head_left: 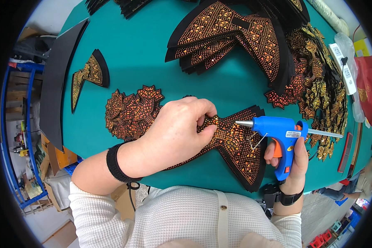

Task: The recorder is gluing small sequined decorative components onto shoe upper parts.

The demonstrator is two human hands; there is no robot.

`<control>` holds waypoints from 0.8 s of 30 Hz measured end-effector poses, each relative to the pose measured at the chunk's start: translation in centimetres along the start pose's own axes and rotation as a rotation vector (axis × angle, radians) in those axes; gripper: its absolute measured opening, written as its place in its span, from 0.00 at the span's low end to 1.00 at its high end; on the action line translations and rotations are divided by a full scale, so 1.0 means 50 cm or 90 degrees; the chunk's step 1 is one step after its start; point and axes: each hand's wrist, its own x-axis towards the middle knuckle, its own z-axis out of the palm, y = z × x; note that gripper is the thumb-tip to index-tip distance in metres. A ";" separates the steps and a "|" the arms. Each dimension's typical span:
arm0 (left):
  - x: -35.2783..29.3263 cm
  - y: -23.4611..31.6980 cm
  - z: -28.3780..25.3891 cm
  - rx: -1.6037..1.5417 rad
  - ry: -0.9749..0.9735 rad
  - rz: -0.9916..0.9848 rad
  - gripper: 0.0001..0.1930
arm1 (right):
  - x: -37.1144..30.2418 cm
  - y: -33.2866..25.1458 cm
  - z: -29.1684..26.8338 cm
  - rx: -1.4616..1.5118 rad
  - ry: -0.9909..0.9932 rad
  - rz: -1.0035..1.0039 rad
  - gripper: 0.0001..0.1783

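Note:
A blue glue gun (273, 125) with an orange trigger and a pale glue stick out of its back is gripped in my right hand (296, 163). Its metal nozzle points left, just above a black bow-shaped piece (244, 159) covered in orange and gold studs. My left hand (175, 130) is closed over the middle of that piece, thumb and forefinger curled onto it; its other fingertips are hidden. Left of this hand, partly under it, lies a heap of jagged-edged studded patches (130, 113). The glue gun's wire stand hangs beneath its barrel.
More studded bow-shaped pieces (219, 33) are stacked at the far side of the green table (132, 58). A smaller gold-studded piece (87, 76) lies at the left, near black sheets (58, 82). Gold patches (324, 99) and a white power strip (342, 68) are at the right.

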 end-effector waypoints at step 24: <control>-0.068 0.020 0.013 0.256 -0.036 0.316 0.30 | -0.004 0.007 -0.008 0.041 0.009 0.013 0.39</control>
